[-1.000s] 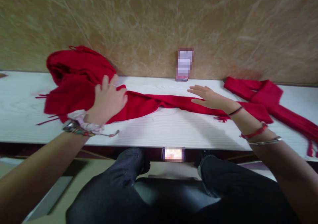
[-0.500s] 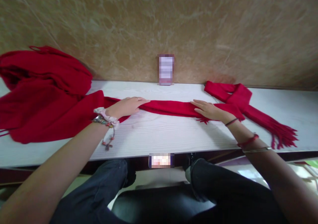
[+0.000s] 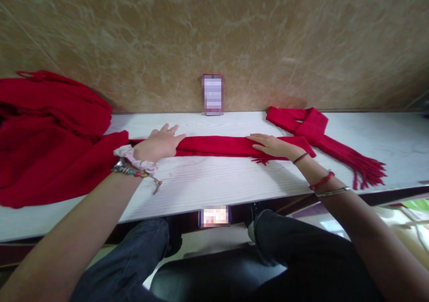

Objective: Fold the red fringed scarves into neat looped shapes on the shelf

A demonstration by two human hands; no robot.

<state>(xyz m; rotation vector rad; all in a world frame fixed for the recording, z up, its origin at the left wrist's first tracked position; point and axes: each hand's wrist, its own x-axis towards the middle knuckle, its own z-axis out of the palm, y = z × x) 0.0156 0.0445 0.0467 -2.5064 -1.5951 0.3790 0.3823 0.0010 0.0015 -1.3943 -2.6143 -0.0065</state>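
Observation:
A long red scarf (image 3: 214, 145) lies stretched across the white table (image 3: 214, 181), running from a bunched heap on the left to a fringed end at the right. My left hand (image 3: 159, 143) lies flat on the scarf left of centre, fingers stretched out and slightly apart. My right hand (image 3: 271, 144) rests flat on the scarf right of centre, fingers straight and pointing left. Red fringe shows just under my right hand. Both wrists wear bracelets.
A big pile of red cloth (image 3: 47, 132) covers the table's left end. A folded, looped part of red scarf with tassels (image 3: 321, 136) lies at the right. A small blurred card (image 3: 212, 94) leans on the marbled wall. My knees are under the front edge.
My left hand let go of the bunched cloth and moved right onto the stretched scarf, where it now lies flat. My right hand has stayed on the scarf. The view shifted right.

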